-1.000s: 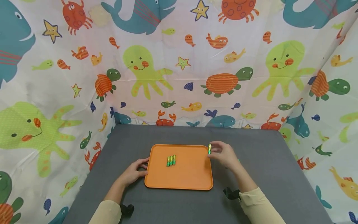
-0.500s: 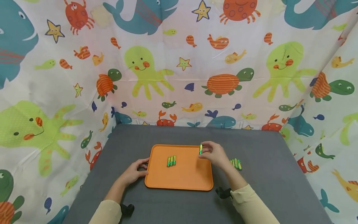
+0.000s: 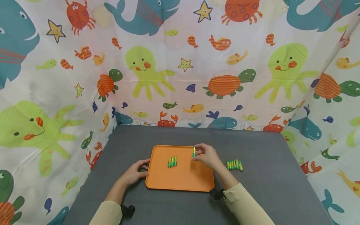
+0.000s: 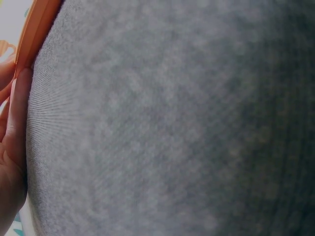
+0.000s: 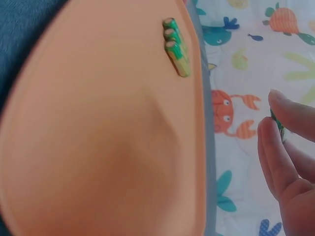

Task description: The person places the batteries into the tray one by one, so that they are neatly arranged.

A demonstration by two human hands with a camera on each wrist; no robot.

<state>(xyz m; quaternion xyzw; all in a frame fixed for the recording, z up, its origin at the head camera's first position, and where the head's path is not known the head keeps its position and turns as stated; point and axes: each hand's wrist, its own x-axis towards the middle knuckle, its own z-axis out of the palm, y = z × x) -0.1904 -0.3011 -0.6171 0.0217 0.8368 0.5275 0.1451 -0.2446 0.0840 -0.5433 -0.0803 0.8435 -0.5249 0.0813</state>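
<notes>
My right hand (image 3: 207,156) pinches a green-and-yellow battery (image 3: 194,152) upright between thumb and fingers, above the right half of an orange tray (image 3: 180,181). In the right wrist view, only a sliver of this battery (image 5: 278,125) shows between the fingertips. Three similar batteries (image 3: 172,162) lie side by side on the tray, left of its middle. At the tray's left edge, my left hand (image 3: 134,173) holds the rim with thumb and fingers. The left wrist view catches its fingers (image 4: 17,113) against the orange rim (image 4: 37,29).
Several more green-and-yellow batteries (image 3: 234,165) lie in a row on the grey table (image 3: 261,187), right of the tray and beside my right forearm. A white curtain (image 3: 180,109) with sea animals stands behind the table and along both sides.
My right hand has carried the battery leftward, from the tray's right edge to over its surface. The battery row on the right has come into sight from behind the forearm. The left hand stays put.
</notes>
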